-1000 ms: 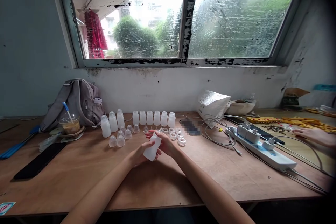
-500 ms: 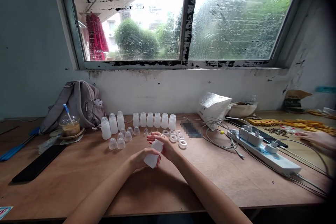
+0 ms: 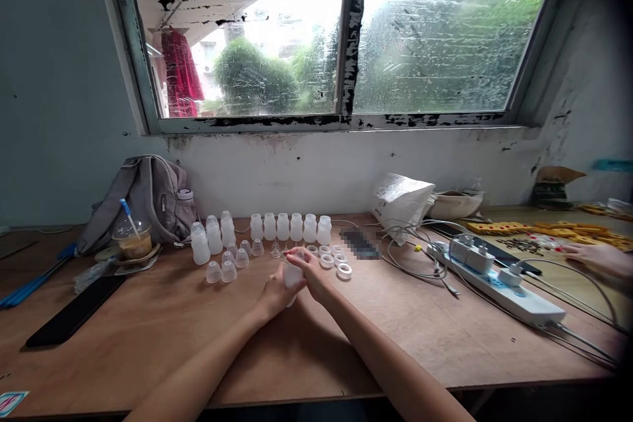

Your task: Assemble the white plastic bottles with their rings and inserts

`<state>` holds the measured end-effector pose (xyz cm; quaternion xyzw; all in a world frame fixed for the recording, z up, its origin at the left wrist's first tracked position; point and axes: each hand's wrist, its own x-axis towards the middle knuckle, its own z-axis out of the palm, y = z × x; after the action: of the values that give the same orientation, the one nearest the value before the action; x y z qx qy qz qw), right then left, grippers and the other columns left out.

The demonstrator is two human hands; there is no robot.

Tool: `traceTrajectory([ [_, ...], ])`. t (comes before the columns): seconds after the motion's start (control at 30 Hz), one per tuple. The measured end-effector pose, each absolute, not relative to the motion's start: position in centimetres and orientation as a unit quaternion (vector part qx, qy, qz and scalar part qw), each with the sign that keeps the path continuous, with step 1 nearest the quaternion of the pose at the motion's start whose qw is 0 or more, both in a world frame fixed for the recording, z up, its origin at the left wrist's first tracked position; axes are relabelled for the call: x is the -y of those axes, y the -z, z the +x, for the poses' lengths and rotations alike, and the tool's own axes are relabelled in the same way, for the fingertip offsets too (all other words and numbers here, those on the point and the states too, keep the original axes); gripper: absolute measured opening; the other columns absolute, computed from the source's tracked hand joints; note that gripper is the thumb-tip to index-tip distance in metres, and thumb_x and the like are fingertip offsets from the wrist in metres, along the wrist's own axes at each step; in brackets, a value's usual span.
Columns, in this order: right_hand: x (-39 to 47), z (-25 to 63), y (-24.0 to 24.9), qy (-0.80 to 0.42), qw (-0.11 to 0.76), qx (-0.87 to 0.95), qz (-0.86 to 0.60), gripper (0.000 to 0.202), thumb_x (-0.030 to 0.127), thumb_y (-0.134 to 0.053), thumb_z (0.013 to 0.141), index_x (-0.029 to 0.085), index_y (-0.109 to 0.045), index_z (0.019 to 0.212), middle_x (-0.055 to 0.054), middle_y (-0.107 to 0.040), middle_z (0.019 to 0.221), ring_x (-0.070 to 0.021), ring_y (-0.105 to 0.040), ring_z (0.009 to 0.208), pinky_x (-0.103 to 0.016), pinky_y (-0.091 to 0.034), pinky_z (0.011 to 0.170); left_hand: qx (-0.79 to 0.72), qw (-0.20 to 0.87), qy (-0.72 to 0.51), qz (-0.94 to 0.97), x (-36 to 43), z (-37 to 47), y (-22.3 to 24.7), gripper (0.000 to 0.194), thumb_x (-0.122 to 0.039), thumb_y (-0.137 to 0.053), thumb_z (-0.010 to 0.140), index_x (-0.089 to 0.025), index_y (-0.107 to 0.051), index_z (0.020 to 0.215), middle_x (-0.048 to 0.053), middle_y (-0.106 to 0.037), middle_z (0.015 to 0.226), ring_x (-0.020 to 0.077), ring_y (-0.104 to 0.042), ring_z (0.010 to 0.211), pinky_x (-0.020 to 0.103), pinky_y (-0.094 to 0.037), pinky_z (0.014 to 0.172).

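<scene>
A frosted white baby bottle is held over the table between both hands, now closer to upright. My left hand is wrapped around its body. My right hand has its fingers closed over the bottle's top, hiding the neck and whatever is on it. Just beyond the hands are clear nipples and several white collar rings. Clear dome caps sit to the left. A row of open bottles stands at the back, and three capped bottles stand left of it.
A backpack, an iced drink cup and a black flat object lie left. Right are a white bag, loose cables and a power strip. Another person's hand works at far right.
The bottle has turned from tilted to more upright. My left hand has shifted up around its body, and my right fingers have moved over its top and curled in.
</scene>
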<state>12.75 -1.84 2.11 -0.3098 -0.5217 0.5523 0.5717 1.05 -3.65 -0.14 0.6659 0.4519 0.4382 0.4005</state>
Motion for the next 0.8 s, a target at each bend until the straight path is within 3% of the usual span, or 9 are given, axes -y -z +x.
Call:
traceTrajectory([
  [0.1,1.7,12.8,-1.9,-0.602,0.544,0.500,-0.302,0.032,0.040,-0.060,0.067,0.023,-0.052,0.093,-0.003,-0.057,0.092,-0.0176,-0.054,0.087,-0.030,-0.042,0.073,-0.474,0.338,-0.519,0.626,3.1,0.5,0.3,0.043,-0.052,-0.044,0.076,-0.019,-0.040,0.104,0.008,-0.058,0.093,0.0204,-0.057,0.083,0.030,-0.042,0.071],
  [0.23,2.1,12.6,-1.6,-0.653,0.479,0.514,-0.283,0.031,0.038,-0.060,0.070,0.024,-0.050,0.096,-0.002,-0.056,0.089,-0.0155,-0.055,0.083,-0.031,-0.043,0.075,-0.449,0.338,-0.595,0.575,2.0,-0.1,0.4,0.048,-0.054,-0.028,0.082,-0.019,-0.028,0.114,0.012,-0.053,0.109,0.0179,-0.054,0.095,0.029,-0.041,0.078],
  [0.33,2.5,12.4,-1.4,-0.658,0.455,0.534,-0.274,0.029,0.036,-0.063,0.067,0.021,-0.052,0.090,-0.002,-0.056,0.082,-0.0149,-0.054,0.078,-0.031,-0.044,0.072,-0.483,0.298,-0.568,0.596,1.8,-0.5,0.3,0.047,-0.052,-0.025,0.084,-0.018,-0.029,0.116,0.012,-0.053,0.110,0.0193,-0.054,0.095,0.031,-0.040,0.078],
  [0.4,2.3,12.4,-1.4,-0.644,0.482,0.525,-0.279,0.028,0.037,-0.063,0.065,0.020,-0.053,0.085,-0.002,-0.055,0.081,-0.0150,-0.054,0.077,-0.030,-0.045,0.069,-0.538,0.210,-0.513,0.635,2.0,-1.3,-0.1,0.043,-0.048,-0.022,0.085,-0.018,-0.037,0.112,0.011,-0.055,0.107,0.0211,-0.052,0.097,0.034,-0.038,0.080],
  [0.47,1.8,12.7,-1.4,-0.630,0.521,0.496,-0.293,0.027,0.039,-0.061,0.066,0.021,-0.053,0.083,-0.002,-0.054,0.084,-0.0152,-0.053,0.075,-0.030,-0.047,0.065,-0.576,0.105,-0.449,0.675,2.2,-2.9,-0.8,0.037,-0.044,-0.028,0.085,-0.019,-0.047,0.103,0.009,-0.057,0.104,0.0234,-0.049,0.099,0.037,-0.033,0.084],
  [0.53,1.1,13.3,-1.5,-0.622,0.550,0.466,-0.307,0.027,0.042,-0.059,0.065,0.022,-0.053,0.082,-0.002,-0.052,0.086,-0.0158,-0.052,0.074,-0.032,-0.048,0.061,-0.588,0.053,-0.416,0.691,2.5,-5.2,-1.5,0.029,-0.043,-0.046,0.077,-0.021,-0.054,0.093,0.008,-0.057,0.103,0.0266,-0.045,0.101,0.040,-0.029,0.087],
  [0.63,0.1,14.0,-1.3,-0.609,0.579,0.442,-0.314,0.026,0.042,-0.059,0.064,0.022,-0.054,0.080,-0.004,-0.050,0.087,-0.0179,-0.050,0.074,-0.032,-0.048,0.056,-0.654,-0.095,-0.314,0.681,2.9,-9.2,-2.0,0.034,-0.037,-0.056,0.069,-0.020,-0.054,0.098,0.010,-0.056,0.102,0.0300,-0.043,0.098,0.044,-0.026,0.084],
  [0.7,-0.2,14.3,-1.1,-0.598,0.591,0.436,-0.321,0.024,0.042,-0.059,0.064,0.022,-0.055,0.077,-0.005,-0.049,0.087,-0.0190,-0.049,0.074,-0.030,-0.046,0.050,-0.683,-0.117,-0.257,0.674,3.0,-11.3,-1.8,0.038,-0.036,-0.055,0.069,-0.019,-0.052,0.103,0.011,-0.059,0.094,0.0305,-0.045,0.094,0.045,-0.027,0.081],
  [0.8,-0.4,14.3,-0.9,-0.569,0.602,0.435,-0.352,0.021,0.041,-0.058,0.065,0.022,-0.054,0.073,-0.006,-0.049,0.084,-0.0203,-0.049,0.073,-0.028,-0.042,0.043,-0.680,-0.095,-0.229,0.690,2.8,-12.6,-1.3,0.028,-0.035,-0.054,0.071,-0.021,-0.056,0.095,0.009,-0.061,0.087,0.0289,-0.047,0.092,0.043,-0.028,0.080],
])
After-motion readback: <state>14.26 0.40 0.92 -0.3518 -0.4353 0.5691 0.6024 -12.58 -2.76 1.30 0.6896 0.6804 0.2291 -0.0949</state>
